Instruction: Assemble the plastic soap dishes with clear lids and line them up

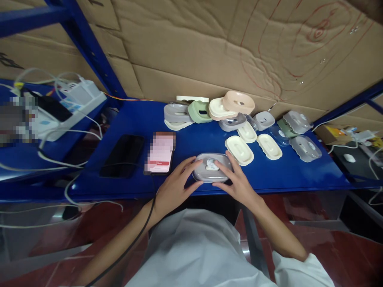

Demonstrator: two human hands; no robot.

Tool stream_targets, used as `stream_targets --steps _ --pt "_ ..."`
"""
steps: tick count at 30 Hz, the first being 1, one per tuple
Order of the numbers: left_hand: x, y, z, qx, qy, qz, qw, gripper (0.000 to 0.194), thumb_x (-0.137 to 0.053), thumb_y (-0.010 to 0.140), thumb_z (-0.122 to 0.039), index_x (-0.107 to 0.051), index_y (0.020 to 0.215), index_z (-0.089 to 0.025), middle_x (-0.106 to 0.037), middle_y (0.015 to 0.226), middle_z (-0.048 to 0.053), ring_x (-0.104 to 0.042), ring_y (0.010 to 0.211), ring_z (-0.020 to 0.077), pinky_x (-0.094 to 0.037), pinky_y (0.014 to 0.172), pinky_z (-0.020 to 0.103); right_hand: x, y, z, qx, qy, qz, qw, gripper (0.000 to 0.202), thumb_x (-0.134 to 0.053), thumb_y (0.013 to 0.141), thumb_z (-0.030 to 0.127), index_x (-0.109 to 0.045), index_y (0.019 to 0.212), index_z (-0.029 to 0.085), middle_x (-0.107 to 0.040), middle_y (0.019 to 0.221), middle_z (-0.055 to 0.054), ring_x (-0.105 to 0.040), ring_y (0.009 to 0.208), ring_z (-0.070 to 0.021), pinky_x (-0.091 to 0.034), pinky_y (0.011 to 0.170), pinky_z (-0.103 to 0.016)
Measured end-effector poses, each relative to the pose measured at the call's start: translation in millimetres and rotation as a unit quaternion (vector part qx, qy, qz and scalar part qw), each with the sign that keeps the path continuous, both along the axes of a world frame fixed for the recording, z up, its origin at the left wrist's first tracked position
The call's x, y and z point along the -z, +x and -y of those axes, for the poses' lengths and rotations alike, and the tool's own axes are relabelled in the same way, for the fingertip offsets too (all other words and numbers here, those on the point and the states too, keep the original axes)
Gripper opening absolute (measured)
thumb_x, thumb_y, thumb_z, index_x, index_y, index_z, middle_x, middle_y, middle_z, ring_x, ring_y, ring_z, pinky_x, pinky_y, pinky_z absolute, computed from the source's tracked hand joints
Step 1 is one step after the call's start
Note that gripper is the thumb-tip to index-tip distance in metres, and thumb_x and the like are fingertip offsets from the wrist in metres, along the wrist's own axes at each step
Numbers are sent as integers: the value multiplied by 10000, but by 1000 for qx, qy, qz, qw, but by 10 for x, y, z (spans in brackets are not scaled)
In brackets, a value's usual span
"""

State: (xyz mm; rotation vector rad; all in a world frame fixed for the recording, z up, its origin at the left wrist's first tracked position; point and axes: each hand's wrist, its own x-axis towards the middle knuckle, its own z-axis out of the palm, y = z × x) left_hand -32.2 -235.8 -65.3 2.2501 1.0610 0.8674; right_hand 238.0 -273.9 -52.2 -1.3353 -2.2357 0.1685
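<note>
I can read no words for certain. The round sticker [212,164] on the box [209,176] I hold has print too small to make out. Lines on the lit phone [162,152] are blurred over. Dark marks [10,61] on the cardboard [179,48] stay illegible to me.
</note>
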Motion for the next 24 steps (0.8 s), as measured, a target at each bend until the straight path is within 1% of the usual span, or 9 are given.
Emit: stream_targets --steps 4,7,9,12,14,15,17,20,24 --pt "-16 -7 1 1 -1 10 1000 633 -650 1053 -368 -365 1616 -319 -503 1627 98 -498 1522 256 -435 1273 454 -9 35 80 16 50 -5 999 859 -796 940 382 -353 1673 446 -312 1757 -69 -435 1563 -356 -444 1262 -564" --pt "-34 -18 4 -1 -11 16 1000 625 -616 1070 -363 -343 1630 -323 -496 1633 93 -496 1526 246 -446 1268 447 -160 427 125 110 129 -5 985 802 -821 916 416 -456 1629 410 -420 1700 -95 -503 1513 -357 -482 1225 -552" --pt "-50 -23 8 -1 -19 7 1000 568 -598 1077 -356 -390 1606 -325 -507 1621 79 -515 1509 237 -461 1258 439 -306 999 88 232 195 4 953 782 -844 885 473 -533 1588 329 -482 1652 -146 -516 1499 -373 -493 1199 -545" --pt "-60 -22 15 -4 -19 -6 1000 478 -580 1082 -355 -479 1548 -315 -527 1600 70 -548 1479 241 -496 1230 440 -490 2169 -68 440 264 52 857 894 -905 759 604 -645 1483 150 -570 1523 -280 -555 1440 -426 -464 1174 -538" --pt "-50 -15 16 -5 -9 -9 1000 437 -571 1085 -358 -523 1515 -298 -546 1583 75 -567 1461 248 -514 1214 445 -542 2912 -193 557 226 56 797 905 -900 724 659 -696 1403 95 -613 1411 -321 -614 1343 -421 -485 1098 -524" --pt "-40 -10 16 -5 -2 -11 1000 420 -569 1085 -361 -544 1498 -289 -557 1572 77 -575 1452 251 -518 1210 447 -544 3211 -250 594 208 43 776 855 -874 743 677 -729 1345 87 -635 1343 -320 -638 1278 -407 -493 1050 -524" --pt "-16 -1 14 -4 14 -18 1000 384 -569 1084 -365 -588 1456 -273 -584 1545 79 -594 1430 256 -519 1208 453 -507 3622 -343 630 167 18 758 791 -851 761 684 -763 1268 83 -654 1240 -295 -635 1197 -385 -480 1010 -532" --pt "11 6 13 -8 34 -28 999 345 -573 1082 -369 -635 1403 -260 -624 1502 79 -622 1396 259 -526 1200 455 -390 3844 -425 636 118 11 763 784 -873 761 629 -747 1304 78 -651 1205 -267 -594 1189 -367 -450 1037 -527" --pt "14 4 16 -11 47 -29 998 312 -569 1085 -368 -664 1357 -248 -654 1461 84 -644 1359 257 -542 1180 454 -248 3831 -449 625 110 16 773 884 -893 768 558 -639 1454 61 -573 1379 -310 -528 1309 -369 -405 1106 -523"
